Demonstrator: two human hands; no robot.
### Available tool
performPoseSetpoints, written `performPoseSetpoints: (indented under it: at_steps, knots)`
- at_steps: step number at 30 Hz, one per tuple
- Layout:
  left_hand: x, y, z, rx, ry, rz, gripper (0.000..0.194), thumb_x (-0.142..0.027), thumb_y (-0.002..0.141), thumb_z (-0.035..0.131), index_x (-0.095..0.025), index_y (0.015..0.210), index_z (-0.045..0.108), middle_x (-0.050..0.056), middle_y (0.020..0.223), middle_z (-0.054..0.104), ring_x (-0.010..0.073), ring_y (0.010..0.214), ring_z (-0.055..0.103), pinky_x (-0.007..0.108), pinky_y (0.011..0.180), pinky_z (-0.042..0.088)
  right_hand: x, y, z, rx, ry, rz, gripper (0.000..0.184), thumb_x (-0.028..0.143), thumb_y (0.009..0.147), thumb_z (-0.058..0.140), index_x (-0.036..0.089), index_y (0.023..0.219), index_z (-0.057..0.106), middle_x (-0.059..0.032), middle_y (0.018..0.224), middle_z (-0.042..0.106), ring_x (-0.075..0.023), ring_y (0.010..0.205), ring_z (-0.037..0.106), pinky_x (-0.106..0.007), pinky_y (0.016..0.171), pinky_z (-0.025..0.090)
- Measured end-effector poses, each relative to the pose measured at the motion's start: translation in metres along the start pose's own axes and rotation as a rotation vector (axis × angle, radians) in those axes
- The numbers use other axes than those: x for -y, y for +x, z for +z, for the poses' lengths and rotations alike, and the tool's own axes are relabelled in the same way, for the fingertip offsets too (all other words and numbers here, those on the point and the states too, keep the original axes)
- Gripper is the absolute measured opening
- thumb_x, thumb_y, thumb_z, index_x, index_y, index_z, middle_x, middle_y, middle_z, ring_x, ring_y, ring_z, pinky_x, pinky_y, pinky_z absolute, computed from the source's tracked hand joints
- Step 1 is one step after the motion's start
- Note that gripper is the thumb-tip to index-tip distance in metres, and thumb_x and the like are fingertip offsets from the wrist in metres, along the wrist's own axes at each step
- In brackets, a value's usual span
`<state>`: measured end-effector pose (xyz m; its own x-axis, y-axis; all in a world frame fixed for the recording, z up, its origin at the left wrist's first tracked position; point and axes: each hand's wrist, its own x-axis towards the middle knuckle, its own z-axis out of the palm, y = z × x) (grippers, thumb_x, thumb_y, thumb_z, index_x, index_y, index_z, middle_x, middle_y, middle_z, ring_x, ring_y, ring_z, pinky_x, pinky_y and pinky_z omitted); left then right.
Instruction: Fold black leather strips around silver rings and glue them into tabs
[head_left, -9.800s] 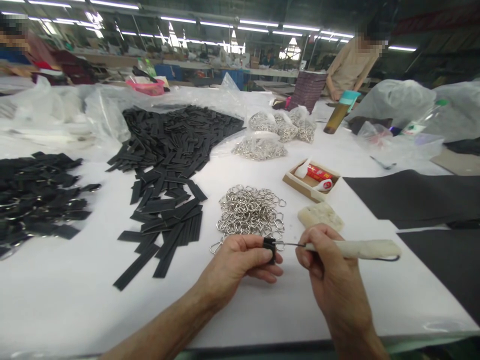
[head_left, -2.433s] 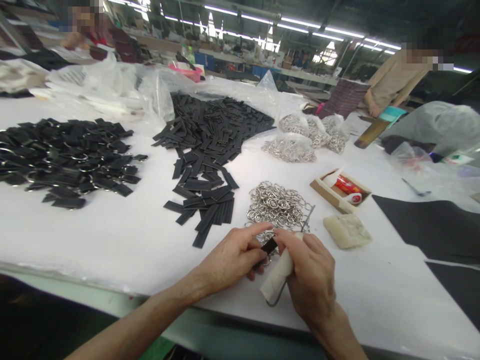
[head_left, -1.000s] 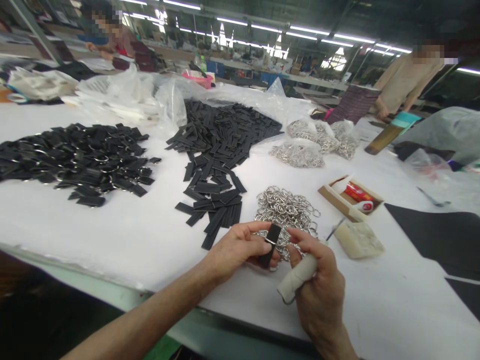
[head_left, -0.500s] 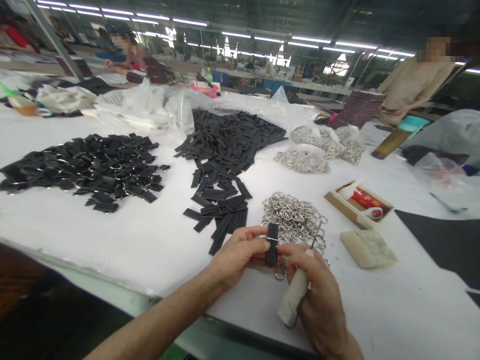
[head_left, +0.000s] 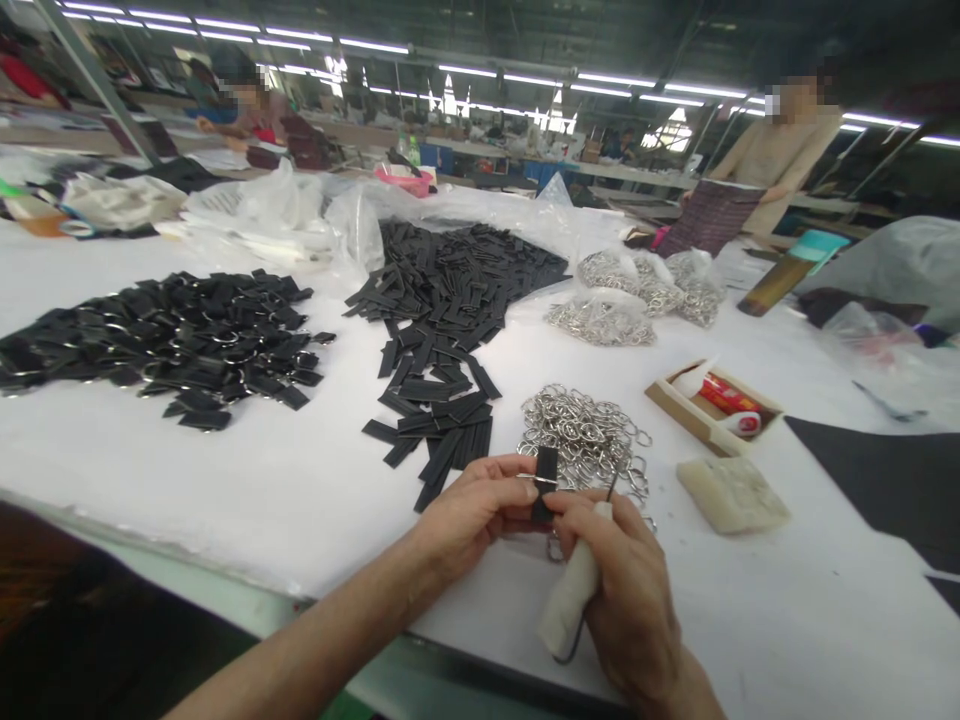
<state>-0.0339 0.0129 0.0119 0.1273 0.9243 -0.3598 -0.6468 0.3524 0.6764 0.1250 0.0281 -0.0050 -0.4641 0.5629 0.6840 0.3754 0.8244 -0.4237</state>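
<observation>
My left hand (head_left: 469,512) pinches a short black strap piece (head_left: 546,480) with a metal ring through it, held upright just above the white table (head_left: 225,480). My right hand (head_left: 622,590) is closed round a tool with a white wrapped handle (head_left: 570,600), and its fingertips touch the strap's lower end. A loose heap of silver metal rings (head_left: 585,440) lies just beyond both hands. Flat black strips (head_left: 442,420) lie in a pile to the left of the rings.
A heap of black pieces with rings (head_left: 165,335) lies far left. Bagged rings (head_left: 637,295), a small cardboard tray with tubes (head_left: 712,405) and a pale waxy block (head_left: 731,493) sit to the right. Dark sheets (head_left: 877,470) cover the right edge. Other people stand at the back.
The strap piece has been turned upright between my hands and the right hand has closed in on it with the tool. The camera view has swung left since the earliest frame.
</observation>
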Motion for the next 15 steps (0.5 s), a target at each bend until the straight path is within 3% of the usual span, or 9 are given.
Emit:
performPoseSetpoints:
  at_steps: [4,10,15]
  knots:
    - [-0.001,0.001,-0.001,0.026,-0.012,-0.046,0.022,-0.014,0.061,0.072,-0.012,0.079,0.060,0.003,0.065,0.070,0.0176,0.060,0.067,0.035,0.067,0.055,0.001,-0.007,0.002,-0.023,0.119,0.183,0.024,0.007,0.084,0.053,0.026,0.097,0.058,-0.0031,0.090,0.066,-0.0178,0.084,0.058,-0.029,0.070,0.049]
    - [-0.001,0.001,0.003,-0.027,0.111,-0.008,0.020,-0.021,0.065,0.072,-0.015,0.064,0.054,-0.002,0.048,0.061,0.0128,0.044,0.061,0.026,0.051,0.053,0.008,-0.004,0.006,-0.087,0.241,0.260,0.021,0.010,0.083,0.057,0.027,0.094,0.055,0.0012,0.085,0.065,-0.0137,0.075,0.059,-0.025,0.065,0.050]
    - [-0.001,-0.004,0.008,-0.029,0.301,0.084,0.012,-0.024,0.075,0.064,-0.013,0.073,0.059,0.003,0.062,0.069,0.0153,0.056,0.067,0.028,0.064,0.054,0.014,0.000,0.011,-0.201,0.228,0.486,0.013,0.019,0.082,0.062,0.026,0.090,0.056,0.0033,0.079,0.062,-0.0115,0.067,0.059,-0.021,0.058,0.049]
